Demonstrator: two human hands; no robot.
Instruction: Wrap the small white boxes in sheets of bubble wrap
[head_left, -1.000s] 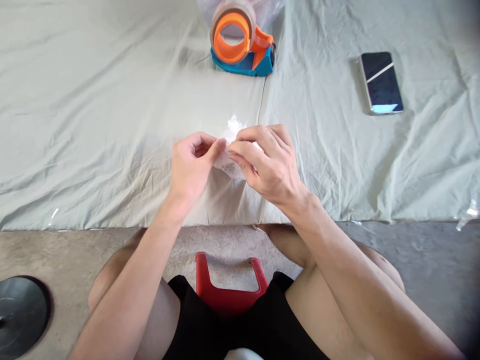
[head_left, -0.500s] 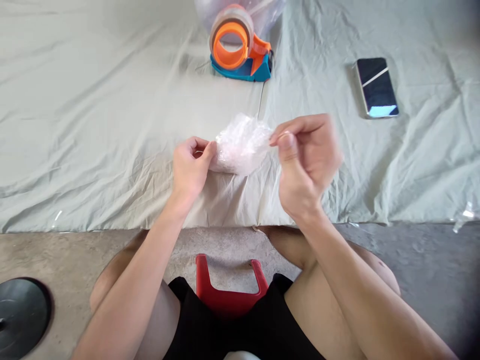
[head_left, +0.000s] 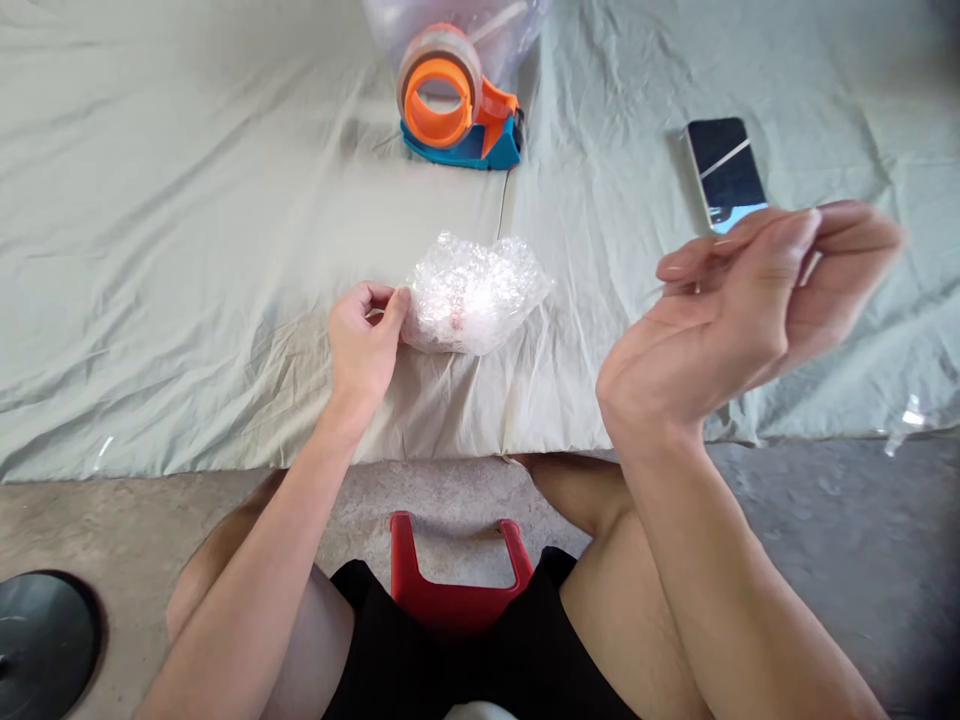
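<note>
A clear bubble-wrap bundle (head_left: 476,300) lies on the cloth near the table's front edge, with a small reddish patch showing through the plastic. My left hand (head_left: 366,345) pinches its left end between thumb and fingers. To the right, my right hand (head_left: 750,300) is raised apart from the bundle, palm turned up and fingers loosely bent and spread. I see nothing held in it. It covers the lower end of a dark phone (head_left: 724,170) lying on the cloth.
An orange and blue tape dispenser (head_left: 450,110) stands behind the bundle, before a clear plastic bag (head_left: 517,30). Tape scraps (head_left: 913,415) cling to the right of the cloth's (head_left: 225,200) front edge. A red stool (head_left: 457,595) and a black disc (head_left: 45,635) are below.
My right hand has let go of the bundle's right end and moved right and up toward the phone. My left hand still holds the left end. The view has shifted slightly.
</note>
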